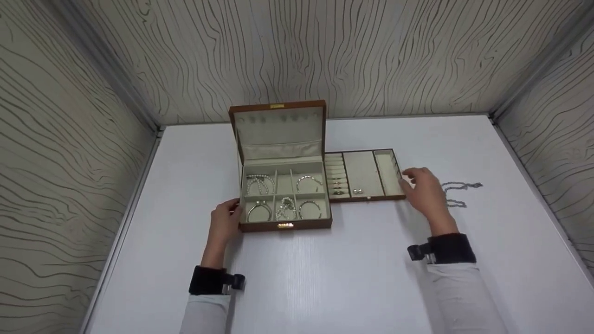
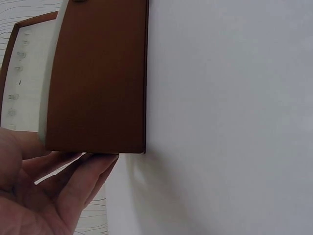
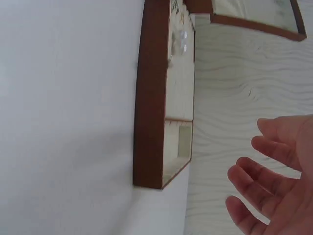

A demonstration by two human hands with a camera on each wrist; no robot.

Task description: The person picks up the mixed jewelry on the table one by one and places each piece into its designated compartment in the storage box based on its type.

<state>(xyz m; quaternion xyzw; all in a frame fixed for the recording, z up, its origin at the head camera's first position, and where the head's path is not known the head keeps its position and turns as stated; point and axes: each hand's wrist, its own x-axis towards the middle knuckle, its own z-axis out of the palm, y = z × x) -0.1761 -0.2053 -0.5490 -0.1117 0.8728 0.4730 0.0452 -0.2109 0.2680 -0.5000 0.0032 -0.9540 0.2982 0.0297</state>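
Note:
An open brown jewelry box [image 1: 306,224] stands on the white table, its lid [image 1: 278,132] raised. Bracelets and pearl strands [image 1: 286,208] lie in its light compartments. My left hand [image 1: 225,222] touches the box's left side; in the left wrist view its fingers [image 2: 80,183] rest against the brown side wall. Right of the box, and close against it, is a shallow jewelry tray [image 1: 366,171] with ring rolls [image 1: 335,169] and a pair of earrings [image 1: 358,191]. By the tray's right end, my right hand [image 1: 423,192] has loosely spread fingers; the right wrist view shows nothing in them.
Silvery chains [image 1: 457,185] lie on the white table [image 1: 297,278] to the right, partly behind my right hand. Wood-grain patterned panels [image 1: 297,55] enclose the table at the back and on both sides.

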